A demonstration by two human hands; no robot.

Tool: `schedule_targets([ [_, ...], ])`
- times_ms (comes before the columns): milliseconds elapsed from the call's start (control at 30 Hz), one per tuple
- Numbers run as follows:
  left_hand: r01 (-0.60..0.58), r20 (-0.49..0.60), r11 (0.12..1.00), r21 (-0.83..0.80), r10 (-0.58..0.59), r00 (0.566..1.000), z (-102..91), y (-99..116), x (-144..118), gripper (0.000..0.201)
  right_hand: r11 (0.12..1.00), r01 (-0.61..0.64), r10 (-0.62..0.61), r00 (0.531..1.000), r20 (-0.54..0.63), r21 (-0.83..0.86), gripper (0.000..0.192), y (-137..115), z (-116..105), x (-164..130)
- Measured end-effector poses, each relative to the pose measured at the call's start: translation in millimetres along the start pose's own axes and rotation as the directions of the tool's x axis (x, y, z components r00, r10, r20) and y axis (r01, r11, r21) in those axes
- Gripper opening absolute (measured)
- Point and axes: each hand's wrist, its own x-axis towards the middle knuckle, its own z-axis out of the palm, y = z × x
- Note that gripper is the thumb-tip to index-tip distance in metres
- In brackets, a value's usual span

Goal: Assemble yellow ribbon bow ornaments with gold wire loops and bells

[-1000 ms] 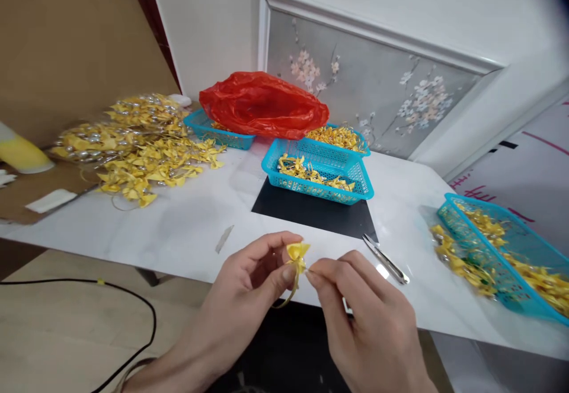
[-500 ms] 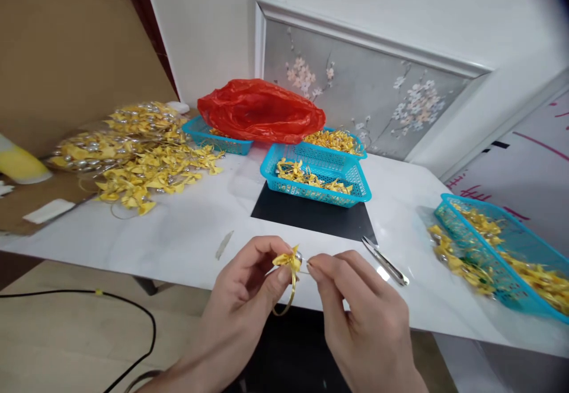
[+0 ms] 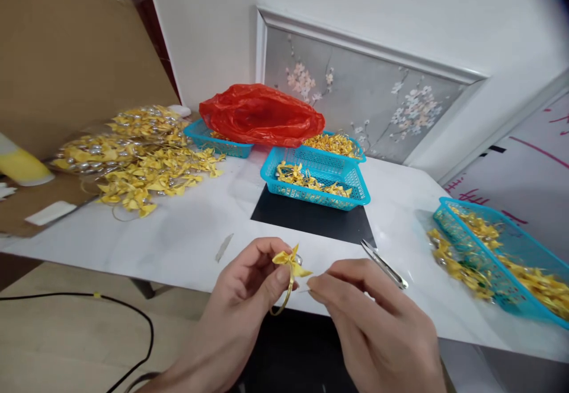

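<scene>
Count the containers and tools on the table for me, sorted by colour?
Blue baskets: 4
Red bag: 1
Silver snips: 1
Total: 6

bright even indoor light, soft shadows, edges warped w/ dark vignette top right corner.

The white table [image 3: 186,233] is bare near the front edge. Scissors [image 3: 384,264] lie on the right. A blue basket [image 3: 317,179] sits farther back.
</scene>
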Motion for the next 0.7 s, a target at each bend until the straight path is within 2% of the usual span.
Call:
schedule_targets([
  [100, -0.040, -0.044, 0.995, 0.090, 0.044, 0.998, 1.8, 1.4, -0.4, 0.009, 0.983, -0.125, 0.143, 0.980, -0.138, 0.132, 0.017, -8.8, 3.1, 0.6],
  [200, -0.087, -0.084, 0.985, 0.146, 0.100, 0.991, 7.3, 6.2, -0.4, 0.010, 0.945, -0.160, 0.227, 0.949, -0.220, 0.284, 0.015, -9.6, 7.6, 4.6],
  [300, -0.093, -0.101, 0.984, 0.150, 0.109, 0.989, 12.5, 11.6, -0.2, 0.011, 0.904, -0.089, 0.237, 0.918, -0.318, 0.419, 0.017, -4.1, 11.9, 10.5],
  [400, -0.090, -0.124, 0.976, 0.196, 0.116, 0.985, 14.2, 13.4, -1.0, 0.008, 0.825, 0.031, 0.205, 0.914, -0.350, 0.564, 0.021, -2.1, 15.8, 12.8],
  [500, -0.113, -0.144, 0.963, 0.243, 0.151, 0.978, 13.3, 10.8, -3.3, 0.009, 0.788, 0.136, 0.144, 0.908, -0.394, 0.601, 0.024, -5.7, 16.2, 8.0],
  [600, -0.124, -0.145, 0.958, 0.259, 0.165, 0.976, 12.6, 7.9, -5.9, 0.010, 0.763, 0.121, 0.115, 0.942, -0.317, 0.636, 0.020, -7.1, 6.9, 1.9],
  [633, -0.128, -0.139, 0.959, 0.252, 0.166, 0.976, 12.7, 7.5, -6.5, 0.011, 0.740, 0.073, 0.117, 0.965, -0.235, 0.669, 0.020, -6.1, 1.4, 1.5],
  [700, -0.131, -0.126, 0.966, 0.223, 0.162, 0.979, 13.2, 7.8, -7.0, 0.012, 0.676, -0.034, 0.040, 0.999, 0.009, 0.736, 0.019, -2.4, -11.0, 4.1],
])
